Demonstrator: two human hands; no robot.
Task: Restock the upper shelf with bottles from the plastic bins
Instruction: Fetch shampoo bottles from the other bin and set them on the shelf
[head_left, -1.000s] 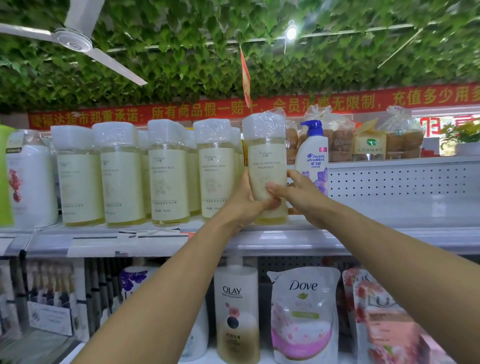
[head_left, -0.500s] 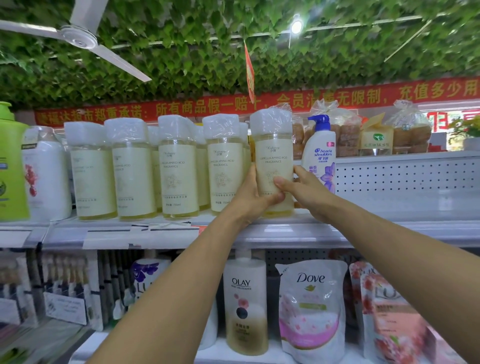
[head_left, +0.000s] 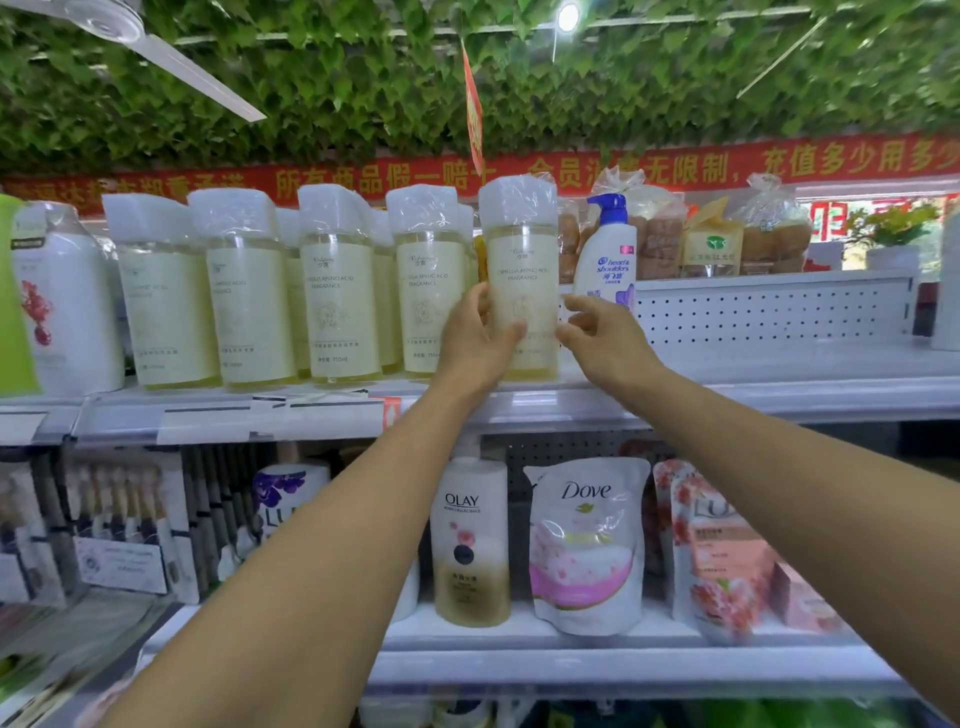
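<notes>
Fingers (head_left: 470, 317) of the left hand (head_left: 480, 343) wrapped round the lower body of the pale yellow bottle (head_left: 522, 280), thumb across the label front, presumably to keep it upright while it settles on the upper shelf (head_left: 779, 400). Further left, a row of matching bottles (head_left: 337, 306) standing along the shelf front, caps shrink-wrapped, labels facing out, so the held one likely being lined up as the next in that row, just beside its neighbour. Bottle base down at the shelf surface, whether fully resting hard to tell behind the hand. To the right, the right hand (head_left: 605, 340) just beside the bottle but apart from it, fingers loosely spread and holding nothing, probably guarding against a tip. Behind it, a blue-capped shampoo pump bottle (head_left: 608, 254) set further back, leaving open shelf to the right for more stock. No plastic bins in view.
</notes>
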